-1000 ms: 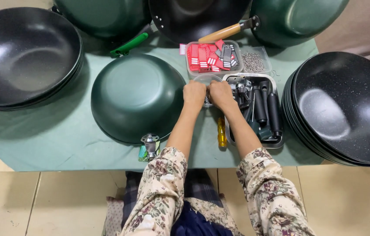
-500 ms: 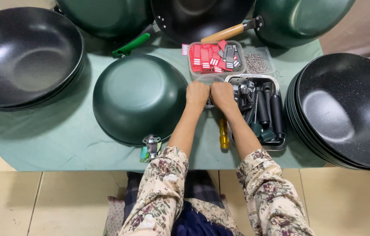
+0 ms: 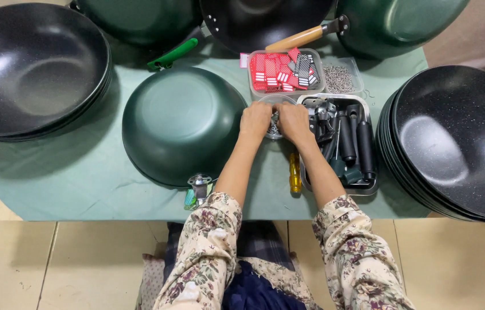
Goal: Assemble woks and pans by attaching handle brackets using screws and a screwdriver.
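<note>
clear plastic tub (image 3: 275,115) of small metal parts sits at the table's centre; left hand (image 3: 255,119) and right hand (image 3: 293,121) meet over it, fingers curled in, grip unclear; green wok (image 3: 182,123) at nine o'clock.

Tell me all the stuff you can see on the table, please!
upturned pan: one, dark green, bottom up, middle of the table, beside the hands
black pans left: a stack, black speckled, left end of the table
black pans right: a stack, black speckled, right end
pans at the back: three, green and black, far edge; one green handle, one wooden handle
tags box: one clear box, red and striped tags inside
screws box: one clear box, small silver bits
round tub: one, clear, under the fingers
metal tray: one, holds black handles and metal parts
screwdriver: one, yellow handle, between the arms
tablecloth: one, pale green
left hand: at the round tub
right hand: at the round tub
</note>
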